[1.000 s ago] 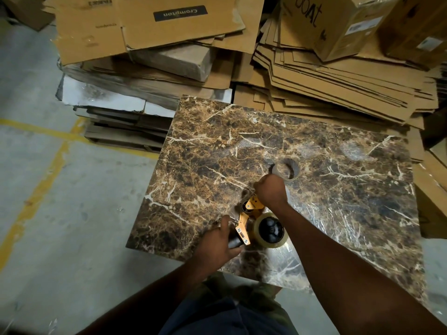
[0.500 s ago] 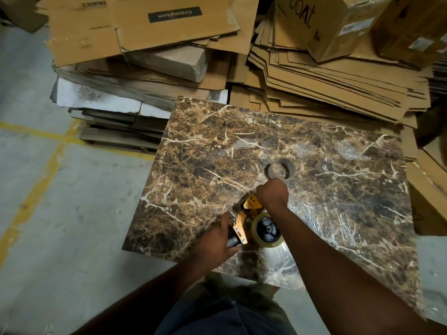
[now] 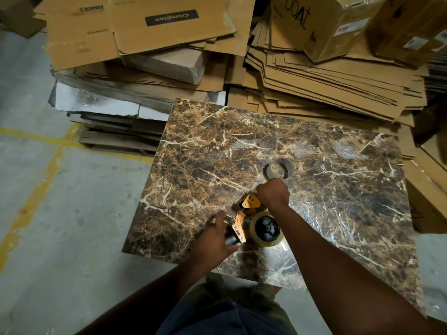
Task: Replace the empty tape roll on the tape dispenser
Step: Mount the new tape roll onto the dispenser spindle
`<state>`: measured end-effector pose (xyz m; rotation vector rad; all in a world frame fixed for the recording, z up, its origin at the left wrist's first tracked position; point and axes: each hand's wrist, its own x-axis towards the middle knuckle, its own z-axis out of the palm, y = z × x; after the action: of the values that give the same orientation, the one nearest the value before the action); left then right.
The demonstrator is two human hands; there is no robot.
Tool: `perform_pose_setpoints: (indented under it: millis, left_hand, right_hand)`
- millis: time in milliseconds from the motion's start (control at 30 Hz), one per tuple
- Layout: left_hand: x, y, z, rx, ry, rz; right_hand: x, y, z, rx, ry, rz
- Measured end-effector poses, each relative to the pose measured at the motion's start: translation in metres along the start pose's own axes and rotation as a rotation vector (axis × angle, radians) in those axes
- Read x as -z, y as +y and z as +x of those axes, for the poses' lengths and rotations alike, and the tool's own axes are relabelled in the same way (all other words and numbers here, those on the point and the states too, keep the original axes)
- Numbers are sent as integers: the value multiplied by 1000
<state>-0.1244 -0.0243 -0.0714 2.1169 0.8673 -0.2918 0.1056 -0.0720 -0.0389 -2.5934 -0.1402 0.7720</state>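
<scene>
Tape dispenser (image 3: pixel 244 217), orange-framed with a black handle, lay on its side near the front edge of a brown marble-patterned tabletop (image 3: pixel 338 201), with a clear tape roll (image 3: pixel 267 229) seated on its black hub. The left hand (image 3: pixel 214 240) was wrapped around the handle, thumb stretched up toward the frame. The right hand (image 3: pixel 273 193) was curled tight at the front end of the dispenser, its fingers hidden underneath, so what they pinched could not be told. Just beyond that hand an empty cardboard core (image 3: pixel 278 170) stood on the tabletop, apart from the dispenser. The slab's surface was dark with pale veins and showed a glossy, wrinkled film (image 3: pixel 321 221) toward the right side. Beyond its far edge lay heaps of flattened cardboard sheets (image 3: pixel 326 81), one printed with a Crompton label (image 3: pixel 171 18), and a closed carton (image 3: pixel 333 22) marked with black lettering sat on top of the right-hand heap. Left of the table ran a grey concrete floor (image 3: pixel 72 213) crossed by worn yellow lines (image 3: pixel 36 199), and a low stack of boards (image 3: pixel 116 139) rested on it beside the slab's far left corner.
</scene>
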Motion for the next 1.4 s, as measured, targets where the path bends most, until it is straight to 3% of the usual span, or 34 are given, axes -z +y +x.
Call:
perform_pose_setpoints:
  millis: [167,767,900,1233,1400]
  left_hand:
    - [-1,6,-5,-11,51,34]
    - [-1,12,13,-176,-44,422]
    - [-4,15,10,-163,-148,403]
    - [-2,17,7,-156,-163,374]
    - [-1,24,5,-204,-16,535]
  right_hand:
    - [0,1,1,12,8,-5]
    - [-3,5,4,77,0,-46]
    - [-4,3,2,109,-18,-72]
    - [-6,6,4,126,-24,-51]
    - [-4,13,9,155,-30,-7]
